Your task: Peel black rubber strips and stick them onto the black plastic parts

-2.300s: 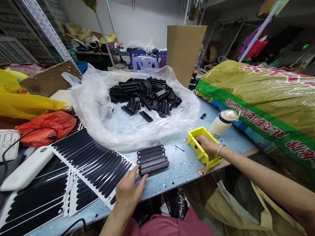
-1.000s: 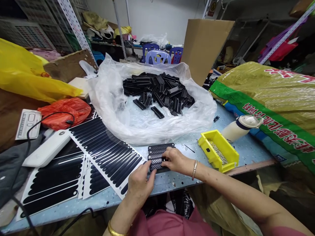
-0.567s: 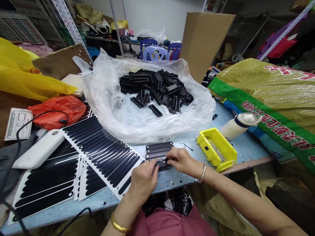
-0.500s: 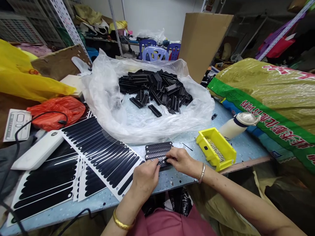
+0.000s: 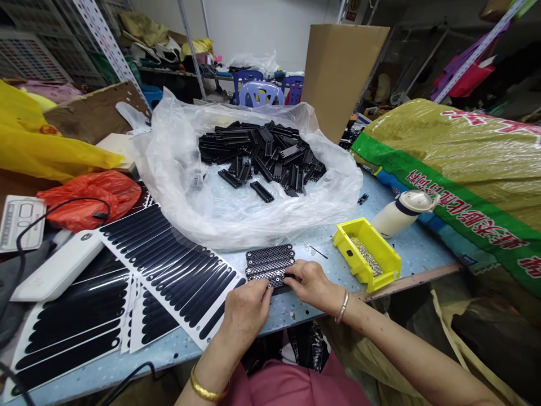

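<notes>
A row of black perforated grille pieces (image 5: pixel 269 260) lies on the light blue table (image 5: pixel 406 248) near its front edge. My left hand (image 5: pixel 245 311) rests at the near left end of the nearest piece, its fingertips pinched against it. From the right, my right hand (image 5: pixel 307 280) pinches the same piece's near edge; something tiny may be between its fingers, but I cannot make it out. A yellow bin (image 5: pixel 366 255) with small metal parts sits to the right of the hands.
A clear plastic bag (image 5: pixel 177 186) holding several black plastic parts (image 5: pixel 262 152) fills the table's middle. Sheets of black oval stickers (image 5: pixel 169 270) lie at left, beside a white device (image 5: pixel 54 270) and a red bag (image 5: pixel 91 194). A white bottle (image 5: pixel 399 211) and a large sack (image 5: pixel 456 169) stand right.
My right hand came from the yellow bin to the grille pieces. Both hands now pinch at the nearest piece. The view has shifted slightly.
</notes>
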`<state>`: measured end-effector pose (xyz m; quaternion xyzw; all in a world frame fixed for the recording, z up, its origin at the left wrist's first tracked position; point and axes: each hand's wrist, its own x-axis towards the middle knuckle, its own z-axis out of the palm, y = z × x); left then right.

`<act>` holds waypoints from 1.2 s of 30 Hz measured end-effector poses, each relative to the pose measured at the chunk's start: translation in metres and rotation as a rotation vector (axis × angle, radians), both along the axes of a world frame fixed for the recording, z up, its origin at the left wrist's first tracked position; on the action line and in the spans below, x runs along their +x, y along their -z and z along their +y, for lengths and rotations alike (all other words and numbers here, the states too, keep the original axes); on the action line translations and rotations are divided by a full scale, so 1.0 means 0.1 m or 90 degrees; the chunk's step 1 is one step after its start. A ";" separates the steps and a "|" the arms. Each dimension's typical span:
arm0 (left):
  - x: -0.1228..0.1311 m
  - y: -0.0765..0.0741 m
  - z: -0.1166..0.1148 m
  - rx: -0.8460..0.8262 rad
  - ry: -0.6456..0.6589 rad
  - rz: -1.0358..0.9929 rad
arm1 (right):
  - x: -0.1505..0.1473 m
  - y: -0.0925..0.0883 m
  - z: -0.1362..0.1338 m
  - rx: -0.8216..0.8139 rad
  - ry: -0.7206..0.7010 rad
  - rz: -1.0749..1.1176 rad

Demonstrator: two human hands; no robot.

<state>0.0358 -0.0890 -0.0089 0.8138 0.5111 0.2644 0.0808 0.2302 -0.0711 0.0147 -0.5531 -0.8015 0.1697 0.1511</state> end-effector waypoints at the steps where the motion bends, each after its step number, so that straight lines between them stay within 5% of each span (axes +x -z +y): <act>1: 0.00 0.00 0.00 -0.003 -0.002 -0.008 | -0.03 0.01 0.00 -0.003 -0.002 -0.009; 15: 0.29 -0.25 0.35 -0.146 0.021 0.105 | 0.02 -0.03 0.08 -0.050 0.003 -0.066; 27: -0.23 0.04 0.13 0.011 -0.086 -0.052 | 0.34 0.16 0.10 -0.102 0.270 0.195; 36: -0.22 0.08 0.14 0.006 -0.070 -0.065 | 0.11 0.18 0.16 -0.140 0.234 0.162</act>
